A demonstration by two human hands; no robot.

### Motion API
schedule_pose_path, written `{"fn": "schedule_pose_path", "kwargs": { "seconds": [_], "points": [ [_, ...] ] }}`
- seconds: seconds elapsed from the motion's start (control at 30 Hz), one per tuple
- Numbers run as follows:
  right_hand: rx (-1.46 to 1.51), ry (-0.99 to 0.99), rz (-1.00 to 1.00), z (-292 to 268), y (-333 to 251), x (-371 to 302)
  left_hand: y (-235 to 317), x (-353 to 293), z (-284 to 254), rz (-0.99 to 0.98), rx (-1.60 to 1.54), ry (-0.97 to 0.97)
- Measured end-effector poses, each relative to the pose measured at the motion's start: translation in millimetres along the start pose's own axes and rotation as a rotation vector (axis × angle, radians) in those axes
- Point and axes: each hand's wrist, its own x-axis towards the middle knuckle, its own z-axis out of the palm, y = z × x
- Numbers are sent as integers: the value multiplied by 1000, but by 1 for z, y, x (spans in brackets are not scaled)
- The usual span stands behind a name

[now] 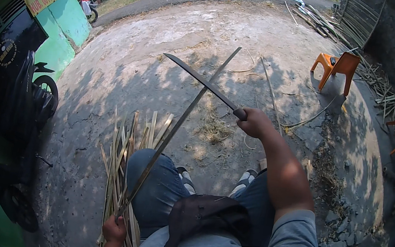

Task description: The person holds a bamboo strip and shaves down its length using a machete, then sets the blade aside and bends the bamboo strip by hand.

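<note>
My left hand [114,229], low beside my left thigh, is closed round the lower end of a long bamboo strip [174,126]. The strip slants up and away to the right, past my left knee. Out in front, my right hand [254,124] grips the dark handle of a machete [213,89]. Its blade points left and crosses the strip near the strip's upper part; whether they touch I cannot tell. A pile of pale split bamboo strips [117,162] lies on the ground along my left leg.
Loose thin strips [271,91] and a small heap of shavings [214,130] lie ahead on the concrete. An orange plastic chair [338,68] stands at the far right, near more bamboo pieces [384,90]. A motorcycle [15,147] is parked at left by a green wall [68,17].
</note>
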Motion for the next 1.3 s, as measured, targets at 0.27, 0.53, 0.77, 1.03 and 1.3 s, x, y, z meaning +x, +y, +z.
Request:
{"fn": "schedule_pose_path", "kwargs": {
  "seconds": [0.27, 0.53, 0.77, 1.03, 1.3],
  "points": [
    [60, -10, -156, 1, -25, -14, 2, -3, 6, -28, -29, -25],
    [-268, -159, -452, 8, -64, -28, 5, -1, 5, -5, -54, 1],
    [-63, -60, -177, 7, -13, -3, -3, -2, 10, 11, -58, 11],
    [74, -9, -49, -3, -10, -7, 6, -2, 0, -22, -56, -21],
    [-71, -119, -243, -6, -25, -12, 6, -2, 6, -16, -58, -5]
  ]
}}
